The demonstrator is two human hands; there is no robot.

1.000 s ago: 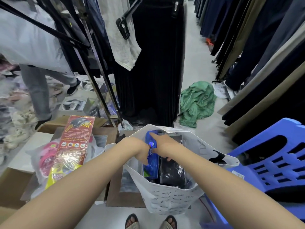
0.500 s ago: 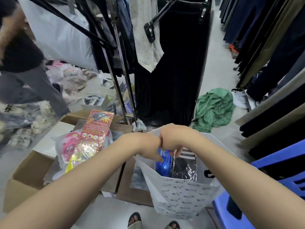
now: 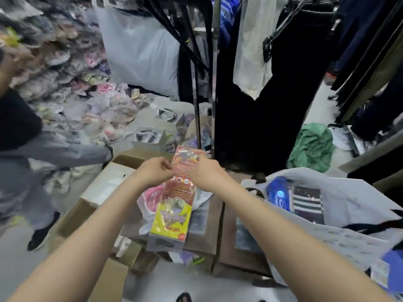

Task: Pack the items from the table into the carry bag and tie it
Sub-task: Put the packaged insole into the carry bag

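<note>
Red-and-yellow long printed package (image 3: 174, 205) lies on brown cardboard boxes (image 3: 229, 247); left hand (image 3: 156, 172) and right hand (image 3: 204, 173) pinch its upper edges. White plastic carry bag (image 3: 349, 199), open to the right, holds a blue packet (image 3: 278, 196). Beyond: dark hanging garments (image 3: 261, 105) and a crumpled green cloth (image 3: 311, 149) on the pale floor (image 3: 314, 101).

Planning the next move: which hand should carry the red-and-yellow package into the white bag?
Right, probably. Both hands hold the package near its top, but the right hand is on the edge facing the carry bag, which lies open to the right; the left hand would have to cross.
</note>
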